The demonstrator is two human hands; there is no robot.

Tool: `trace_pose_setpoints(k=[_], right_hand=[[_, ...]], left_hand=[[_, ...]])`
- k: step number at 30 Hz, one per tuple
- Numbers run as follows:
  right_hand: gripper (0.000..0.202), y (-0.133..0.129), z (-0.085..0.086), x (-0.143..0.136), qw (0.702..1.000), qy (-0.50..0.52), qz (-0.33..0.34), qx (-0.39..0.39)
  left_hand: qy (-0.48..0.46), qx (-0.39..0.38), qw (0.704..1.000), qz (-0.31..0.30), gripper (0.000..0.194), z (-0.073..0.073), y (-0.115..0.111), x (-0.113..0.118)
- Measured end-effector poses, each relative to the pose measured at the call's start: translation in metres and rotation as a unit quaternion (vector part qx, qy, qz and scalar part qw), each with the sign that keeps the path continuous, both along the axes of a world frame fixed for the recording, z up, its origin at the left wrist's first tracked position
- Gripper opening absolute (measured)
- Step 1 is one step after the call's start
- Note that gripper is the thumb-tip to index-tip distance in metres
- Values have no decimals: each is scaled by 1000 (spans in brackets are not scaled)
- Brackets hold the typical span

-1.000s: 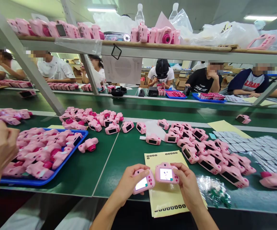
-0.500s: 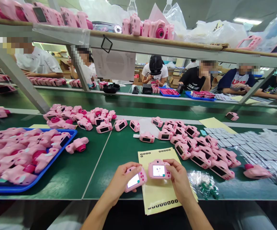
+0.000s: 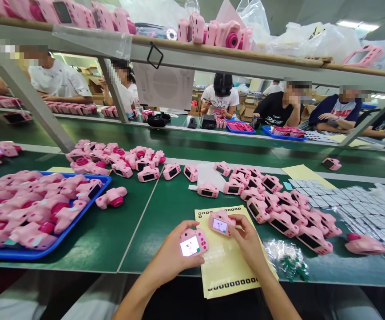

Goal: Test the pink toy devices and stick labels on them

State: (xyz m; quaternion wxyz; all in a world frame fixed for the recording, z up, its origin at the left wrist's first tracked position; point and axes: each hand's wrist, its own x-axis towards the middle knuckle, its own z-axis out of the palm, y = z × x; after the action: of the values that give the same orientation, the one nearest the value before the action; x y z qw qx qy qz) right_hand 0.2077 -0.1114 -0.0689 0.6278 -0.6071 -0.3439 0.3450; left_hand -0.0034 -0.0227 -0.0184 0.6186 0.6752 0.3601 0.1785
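Observation:
My left hand holds a pink toy camera whose lit screen shows a small figure. In my right hand is a second pink camera, tilted, its screen also lit. Both cameras are above a yellow sheet with rows of black printed marks, and they do not touch each other. To the right of the sheet lies a clear bag with small green pieces. Beyond it, many pink cameras lie in a group, most with dark screens facing me.
A blue tray full of pink cameras stands at the left, with another camera group behind it. White square pieces cover the right side. Overhead runs a shelf on slanted posts. Several people sit across the green table.
My right hand has raised and tilted its camera. The left hand has turned its camera more upright, and a figure now shows on that screen. The whole view has shifted slightly.

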Motion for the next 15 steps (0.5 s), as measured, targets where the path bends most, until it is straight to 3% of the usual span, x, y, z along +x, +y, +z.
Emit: trace_pose_setpoints(k=[3, 6, 8, 12, 15], right_hand=[[35, 0, 1, 4, 996, -83, 19, -4], [30, -8, 10, 0, 973, -228, -33, 20], [22, -16, 21, -10, 940, -338, -23, 53], [16, -28, 38, -38, 855, -498, 117, 93], [18, -28, 37, -49, 790, -594, 96, 116]], left_hand=[[0, 17, 1000, -1, 60, 1, -2, 1], [22, 41, 999, 0, 51, 2, -5, 3], [25, 65, 998, 9, 53, 1, -7, 5], [23, 125, 992, 13, 54, -4, -10, 10], [44, 167, 985, 15, 55, -6, -11, 11]])
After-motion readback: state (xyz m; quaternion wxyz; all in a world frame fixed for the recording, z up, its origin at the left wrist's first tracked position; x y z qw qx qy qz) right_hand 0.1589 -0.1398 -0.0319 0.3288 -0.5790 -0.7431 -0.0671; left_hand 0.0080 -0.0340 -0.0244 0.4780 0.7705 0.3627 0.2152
